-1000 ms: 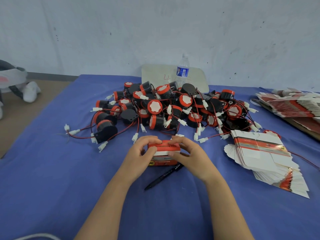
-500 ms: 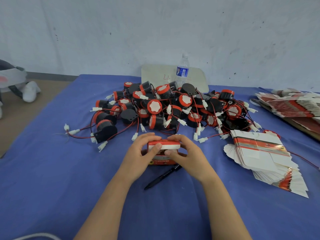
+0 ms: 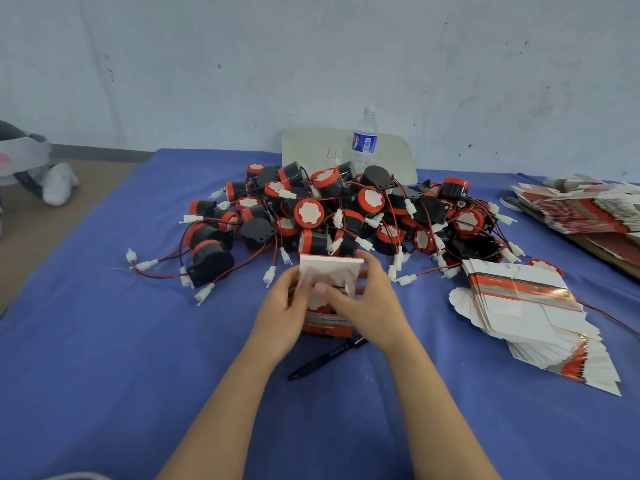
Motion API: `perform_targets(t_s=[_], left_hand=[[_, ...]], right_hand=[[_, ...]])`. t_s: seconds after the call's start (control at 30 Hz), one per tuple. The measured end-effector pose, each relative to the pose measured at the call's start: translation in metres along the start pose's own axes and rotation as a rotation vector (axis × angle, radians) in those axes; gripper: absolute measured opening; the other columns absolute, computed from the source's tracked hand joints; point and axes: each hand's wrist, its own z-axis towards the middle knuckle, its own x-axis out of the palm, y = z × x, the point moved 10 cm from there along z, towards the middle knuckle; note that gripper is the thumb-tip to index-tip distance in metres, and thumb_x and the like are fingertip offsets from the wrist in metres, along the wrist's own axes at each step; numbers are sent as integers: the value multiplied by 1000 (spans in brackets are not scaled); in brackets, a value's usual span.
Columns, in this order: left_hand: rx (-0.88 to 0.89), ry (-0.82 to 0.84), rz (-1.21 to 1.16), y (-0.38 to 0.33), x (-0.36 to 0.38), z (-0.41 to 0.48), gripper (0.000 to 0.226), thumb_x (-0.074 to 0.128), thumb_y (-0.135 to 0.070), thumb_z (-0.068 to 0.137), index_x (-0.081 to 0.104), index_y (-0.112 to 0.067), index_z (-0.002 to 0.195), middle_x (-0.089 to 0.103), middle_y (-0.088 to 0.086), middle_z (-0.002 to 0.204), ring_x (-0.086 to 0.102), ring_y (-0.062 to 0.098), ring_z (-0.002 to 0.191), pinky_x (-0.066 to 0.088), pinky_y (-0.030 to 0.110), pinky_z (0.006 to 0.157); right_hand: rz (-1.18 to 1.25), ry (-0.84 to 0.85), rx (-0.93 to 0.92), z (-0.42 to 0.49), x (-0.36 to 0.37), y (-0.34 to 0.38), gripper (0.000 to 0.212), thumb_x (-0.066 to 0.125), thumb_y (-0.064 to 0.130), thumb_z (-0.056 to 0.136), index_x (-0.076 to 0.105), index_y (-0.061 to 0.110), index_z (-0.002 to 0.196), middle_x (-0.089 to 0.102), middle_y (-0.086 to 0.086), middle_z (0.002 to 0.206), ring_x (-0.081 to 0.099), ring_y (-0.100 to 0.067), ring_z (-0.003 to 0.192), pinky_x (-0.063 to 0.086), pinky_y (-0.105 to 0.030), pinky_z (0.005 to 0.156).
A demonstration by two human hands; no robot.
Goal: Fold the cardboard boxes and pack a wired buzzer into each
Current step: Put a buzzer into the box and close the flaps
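both hands, left & right, grip the box w/ curled fingers, flap up, buzzer pile just behind.

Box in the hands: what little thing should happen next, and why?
Probably fold the white flap down and tuck it shut. The left hand and right hand hold the box; its flap stands up, and something red and white, likely a buzzer, shows inside, though blurred.

Scuffed pale wall behind blue-covered table.
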Motion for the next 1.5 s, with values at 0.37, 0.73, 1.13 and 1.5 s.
perform_targets(t_s=[0.37,0.73,1.13,1.5], left_hand=[[164,-315,15,-20,-21,-11,33,46,-4,94,35,-34,94,53,-14,115,58,5,69,42,15,49],[149,-155,145,-21,-12,-6,46,46,1,87,51,-44,96,60,-10,90,52,0,60,40,11,48],[15,-36,-153,-12,-8,-5,36,34,-5,93,58,-31,102,68,-15,84,63,-3,73,48,13,58],[-28,-30,-147,-6,-11,0,42,37,-14,90,63,-48,85,67,3,100,65,21,91,54,21,66]], right_hand=[[264,-187,145,2,-20,-27,23,53,15,95,50,32,110,64,-5,111,64,-21,92,56,-34,79],[-400,-184,-276,-26,-21,58,4,63,28,89,65,26,86,65,10,86,56,-8,76,46,-24,66],[-825,225,-24,-3,37,52,38,59,26,89,32,17,65,42,2,64,39,-13,59,26,-24,46],[-607,122,-33,-7,30,46,17,61,30,87,53,16,83,58,0,78,51,-14,68,36,-23,50]])
